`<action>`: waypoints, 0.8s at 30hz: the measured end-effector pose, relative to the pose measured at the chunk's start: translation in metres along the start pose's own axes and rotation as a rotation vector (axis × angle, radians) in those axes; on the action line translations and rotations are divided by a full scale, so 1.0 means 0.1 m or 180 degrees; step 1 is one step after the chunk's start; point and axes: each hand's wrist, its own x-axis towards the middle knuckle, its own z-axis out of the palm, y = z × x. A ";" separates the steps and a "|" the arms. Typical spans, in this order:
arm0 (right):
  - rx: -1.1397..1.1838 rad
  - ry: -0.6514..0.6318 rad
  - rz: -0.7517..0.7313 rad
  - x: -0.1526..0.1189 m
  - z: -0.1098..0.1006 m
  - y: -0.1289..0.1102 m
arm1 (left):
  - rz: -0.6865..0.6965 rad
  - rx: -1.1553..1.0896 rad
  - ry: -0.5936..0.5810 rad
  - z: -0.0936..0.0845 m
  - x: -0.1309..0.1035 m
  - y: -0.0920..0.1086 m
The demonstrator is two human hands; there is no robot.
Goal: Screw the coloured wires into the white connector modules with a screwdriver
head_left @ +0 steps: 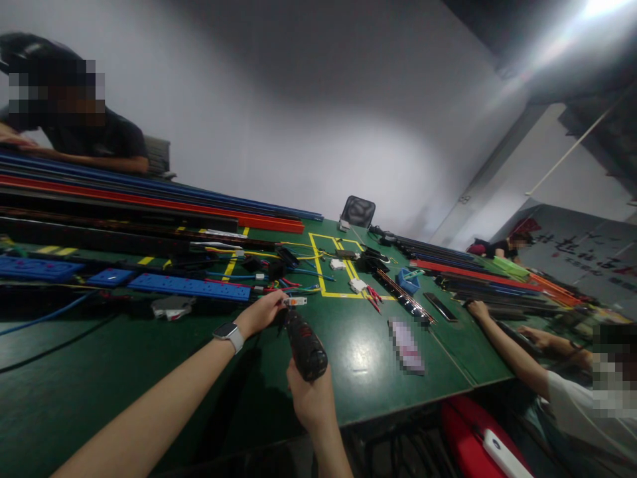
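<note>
Ceiling light (602, 6) flaring upper right, wall (298, 99) partly shadowed, glare on green table (361, 388), edges stretched

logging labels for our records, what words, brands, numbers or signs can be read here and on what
No text reads clearly.
Grey wall panel: large dark characters, too blurred to quote.
Power tool: red marking, too blurred.
White object: dark oval mark, too small.

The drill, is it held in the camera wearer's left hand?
No, the wearer's right hand is gripping the drill.
</note>
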 end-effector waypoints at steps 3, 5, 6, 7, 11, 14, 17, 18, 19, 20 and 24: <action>-0.0050 -0.0061 -0.0047 0.00 -0.01 -0.04 | 0.0048 0.0022 0.0006 0.00 0.00 0.00; -0.0055 -0.0049 -0.0039 0.00 -0.01 -0.05 | 0.0066 0.0051 0.0009 0.00 0.00 0.01; -0.0055 -0.0044 -0.0035 0.00 -0.01 -0.05 | 0.0069 0.0067 0.0009 0.00 0.00 0.02; -0.0057 -0.0044 -0.0033 0.00 -0.01 -0.04 | 0.0069 0.0082 0.0009 0.00 0.00 0.02; -0.0046 -0.0068 0.0000 0.00 -0.01 0.01 | 0.0056 0.0111 0.0025 0.00 0.00 0.02; -0.0024 -0.0125 0.0094 0.00 -0.01 0.05 | 0.0060 0.0114 0.0028 0.00 0.00 0.02; -0.0047 -0.0177 0.0114 -0.01 -0.02 0.06 | 0.0084 0.0117 0.0014 -0.01 0.00 0.03; -0.0059 -0.0185 0.0095 -0.01 -0.02 0.05 | 0.0094 0.0122 0.0013 -0.01 -0.01 0.03; -0.0068 -0.0185 0.0071 0.00 -0.02 0.05 | 0.0104 0.0131 0.0012 -0.01 -0.01 0.04; -0.0074 -0.0180 0.0045 0.00 -0.02 0.04 | 0.0115 0.0139 0.0012 -0.01 -0.01 0.04; -0.0067 -0.0137 -0.0009 0.01 -0.02 0.04 | 0.0145 0.0131 -0.0008 -0.01 -0.01 0.05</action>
